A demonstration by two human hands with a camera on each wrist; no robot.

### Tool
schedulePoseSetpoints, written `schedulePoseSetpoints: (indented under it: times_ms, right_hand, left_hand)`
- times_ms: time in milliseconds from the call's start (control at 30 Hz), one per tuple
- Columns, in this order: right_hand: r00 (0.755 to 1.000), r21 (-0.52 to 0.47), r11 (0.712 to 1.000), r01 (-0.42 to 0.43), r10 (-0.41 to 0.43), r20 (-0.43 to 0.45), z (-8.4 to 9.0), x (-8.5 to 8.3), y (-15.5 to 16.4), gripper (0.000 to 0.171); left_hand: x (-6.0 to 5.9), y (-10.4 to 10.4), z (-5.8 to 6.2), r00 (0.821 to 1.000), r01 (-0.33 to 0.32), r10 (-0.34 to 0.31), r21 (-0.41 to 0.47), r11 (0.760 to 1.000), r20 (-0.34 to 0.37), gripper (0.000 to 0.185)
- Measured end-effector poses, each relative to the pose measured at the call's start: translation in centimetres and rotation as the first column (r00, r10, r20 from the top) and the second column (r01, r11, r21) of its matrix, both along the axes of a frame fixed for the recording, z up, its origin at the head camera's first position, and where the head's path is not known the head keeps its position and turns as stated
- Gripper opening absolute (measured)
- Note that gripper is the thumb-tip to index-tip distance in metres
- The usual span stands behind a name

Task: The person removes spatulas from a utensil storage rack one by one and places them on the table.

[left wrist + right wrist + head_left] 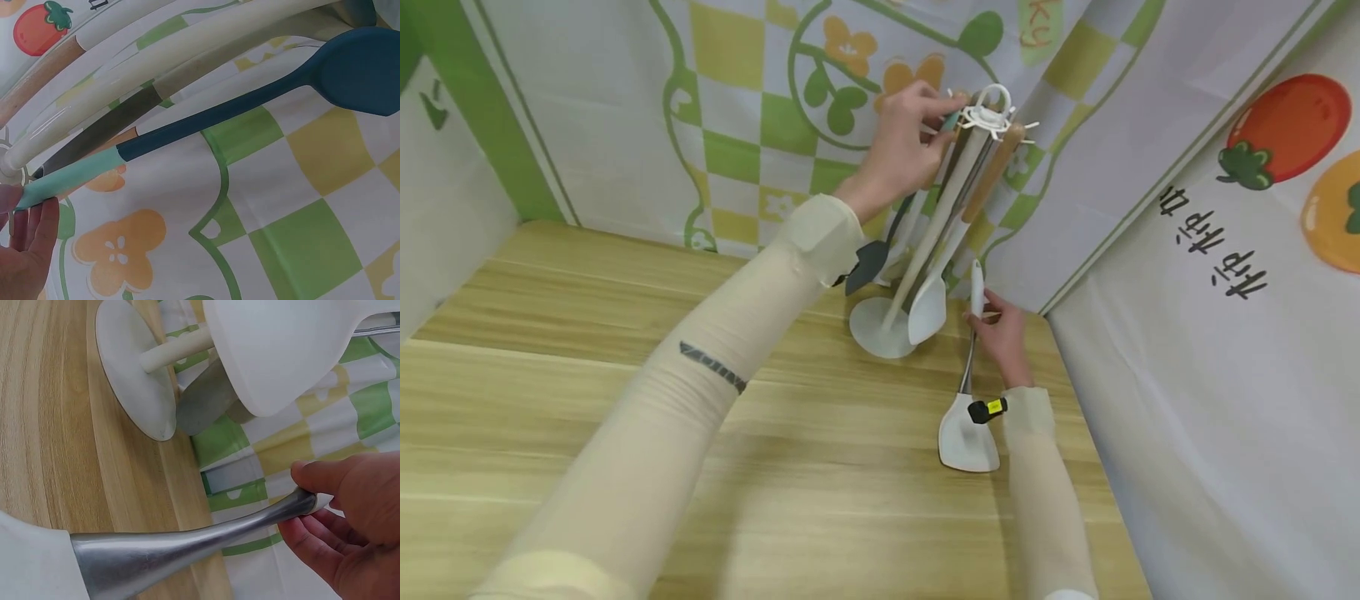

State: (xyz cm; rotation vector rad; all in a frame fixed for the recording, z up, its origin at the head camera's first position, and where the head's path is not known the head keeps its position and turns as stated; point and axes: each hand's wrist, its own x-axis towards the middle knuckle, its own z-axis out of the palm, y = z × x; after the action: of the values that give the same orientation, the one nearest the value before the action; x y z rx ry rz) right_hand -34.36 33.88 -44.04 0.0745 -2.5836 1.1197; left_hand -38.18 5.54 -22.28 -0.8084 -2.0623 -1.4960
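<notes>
Up at the top of a white utensil stand point(871, 329), my left hand point(908, 137) pinches the mint handle end of a dark blue spatula point(219, 112). This spatula hangs head down beside the stand's pole. Whether its handle is on a hook is hard to tell. Lower and to the right, my right hand point(1003, 335) pinches a white turner point(964, 442) where its white handle meets the metal neck. The turner's broad head points toward me, over the wooden table; whether it touches the wood is unclear. My right fingers point(312, 544) wrap under the neck.
A white spoon-like utensil point(929, 310) with a wooden handle hangs at the stand's right, with other utensils behind the pole. A checked, flowered cloth point(737, 117) hangs behind the stand. A white wall panel with printed fruit point(1288, 125) borders the wooden table point(820, 467) on the right.
</notes>
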Motion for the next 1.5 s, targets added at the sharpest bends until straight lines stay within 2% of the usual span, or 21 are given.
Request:
schedulePoseSetpoints:
  times_ms: [467,767,1067,1200,1500]
  right_hand:
    - [0.997,0.029,1.0,-0.006,0.004,0.072,-0.4,0.2,0.3,0.056]
    - [0.987,0.09,0.992,-0.091,0.078,0.139,-1.2,0.2,0.3,0.053]
    - [0.98,0.115,0.989,-0.095,0.073,0.184,-2.3,0.6,0.1,0.048]
    - [0.972,0.108,0.989,-0.105,0.079,0.219,-2.9,0.7,0.1,0.048]
    - [0.942,0.118,0.987,-0.111,0.067,0.33,-3.1,0.7,0.1,0.058]
  left_hand:
    - [0.0,-0.1,0.1,0.999,0.022,-0.023,0.023,0.999,0.024,0.039]
    - [0.0,-0.1,0.1,0.999,0.028,-0.029,0.038,0.999,0.019,0.038]
    - [0.0,-0.1,0.0,0.999,0.032,-0.033,0.035,0.999,0.041,0.039]
    - [0.0,0.0,0.0,0.997,0.031,-0.033,0.03,0.999,0.067,0.04]
    - [0.2,0.0,0.0,0.999,0.021,-0.023,0.031,0.999,0.044,0.041]
